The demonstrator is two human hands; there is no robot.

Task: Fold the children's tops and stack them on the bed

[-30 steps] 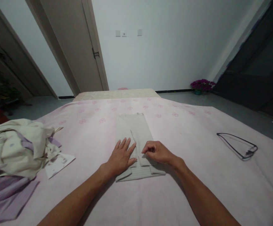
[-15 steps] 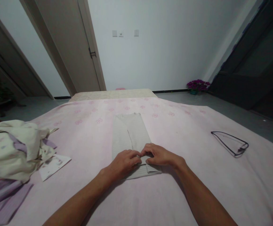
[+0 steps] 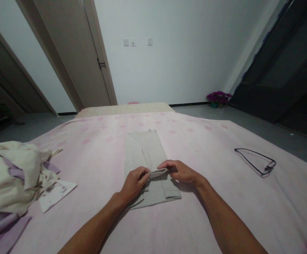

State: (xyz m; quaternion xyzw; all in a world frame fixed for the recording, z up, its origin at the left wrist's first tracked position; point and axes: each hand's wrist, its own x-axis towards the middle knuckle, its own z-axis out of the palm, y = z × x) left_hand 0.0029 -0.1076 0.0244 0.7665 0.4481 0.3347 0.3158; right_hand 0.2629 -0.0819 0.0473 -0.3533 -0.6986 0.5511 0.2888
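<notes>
Both hands work close together: the left hand, fingers curled, pinches the left end of a raised band of cloth between thumb and forefinger, and the right hand grips the band's right end with its forefinger laid along the top edge. The band belongs to a pale grey, finely ribbed knit garment, which lies flat as a long, narrow panel in the middle of a pale pink bed sheet printed with pink flowers. The step in hand looks to be turning up a folded-in part of the garment, perhaps a sleeve end, against the layers beneath. The next move seems to call for keeping the two pinched ends level, laying the band down straight and smoothing it without dragging the lower layers askew.

Much of the grip is hard to read. The right thumb is only partly visible, and how many layers each hand has caught cannot be told. The left hand covers part of the garment's left edge, while the dark slit running up the panel could be an opening or the meeting of two folds. A crumpled heap of cream and lavender fabric is cut off at the left side and overlaps a white printed sheet, whose markings are too blurred to read. Well to the right lies a thin black looped frame, possibly a hanger.
</notes>
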